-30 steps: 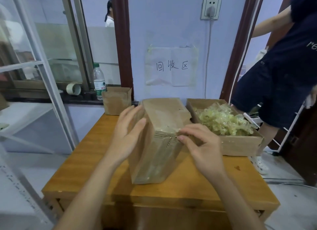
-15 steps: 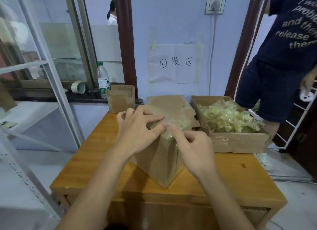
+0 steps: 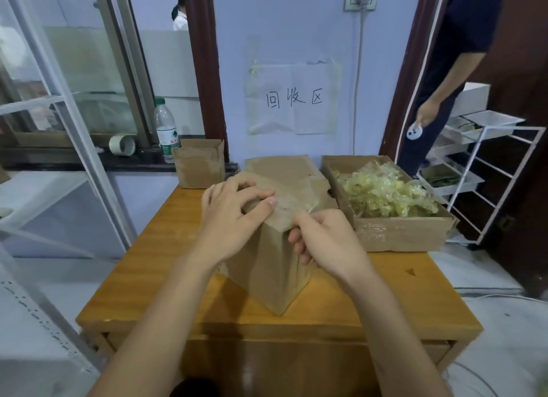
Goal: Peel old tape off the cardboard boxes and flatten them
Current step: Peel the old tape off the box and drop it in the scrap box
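Wooden table (image 3: 166, 281) against lilac wall (image 3: 284, 20)

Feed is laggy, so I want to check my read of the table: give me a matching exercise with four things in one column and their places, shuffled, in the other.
Things:
1. water bottle
2. box of peeled tape
3. small open box
4. box being peeled

Places:
A. far left corner of the table
B. table's middle, under both hands
C. window ledge, beside a tape roll
D. right side of the table

Pairs: 1-C, 2-D, 3-A, 4-B. The left hand holds the top of the middle box while the right hand pinches at its tape.
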`<state>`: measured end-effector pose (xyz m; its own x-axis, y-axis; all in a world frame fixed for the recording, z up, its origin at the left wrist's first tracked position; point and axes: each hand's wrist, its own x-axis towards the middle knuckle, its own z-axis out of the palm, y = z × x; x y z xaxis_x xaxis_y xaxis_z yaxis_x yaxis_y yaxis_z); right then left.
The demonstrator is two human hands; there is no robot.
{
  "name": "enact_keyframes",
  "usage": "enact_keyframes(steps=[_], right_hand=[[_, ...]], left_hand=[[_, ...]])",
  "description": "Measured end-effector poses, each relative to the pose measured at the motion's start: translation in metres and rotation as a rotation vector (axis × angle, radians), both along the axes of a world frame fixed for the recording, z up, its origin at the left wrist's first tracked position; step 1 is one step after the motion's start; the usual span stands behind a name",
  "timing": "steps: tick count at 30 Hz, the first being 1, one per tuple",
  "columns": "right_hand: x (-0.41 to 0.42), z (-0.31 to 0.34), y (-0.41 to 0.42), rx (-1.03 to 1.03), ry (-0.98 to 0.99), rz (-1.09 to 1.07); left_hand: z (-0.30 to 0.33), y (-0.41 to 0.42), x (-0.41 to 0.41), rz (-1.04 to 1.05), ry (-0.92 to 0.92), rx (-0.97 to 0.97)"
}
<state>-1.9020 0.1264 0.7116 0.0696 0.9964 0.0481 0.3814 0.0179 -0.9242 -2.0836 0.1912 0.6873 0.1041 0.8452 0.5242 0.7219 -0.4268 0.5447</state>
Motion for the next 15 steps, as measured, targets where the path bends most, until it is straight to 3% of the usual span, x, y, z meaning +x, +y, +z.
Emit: enact_keyframes(steps=[6,15], right_hand=[[-0.004,-0.025,-0.001,0.055,0.299,0.053],[-0.014,-0.052,-0.001,0.251,0.446,0.010]], left_hand=[[0.000,0.014,0.002,-0.044,-0.032,-0.043],[0.001,0.016,0.004,-0.059,-0.076,-0.069]])
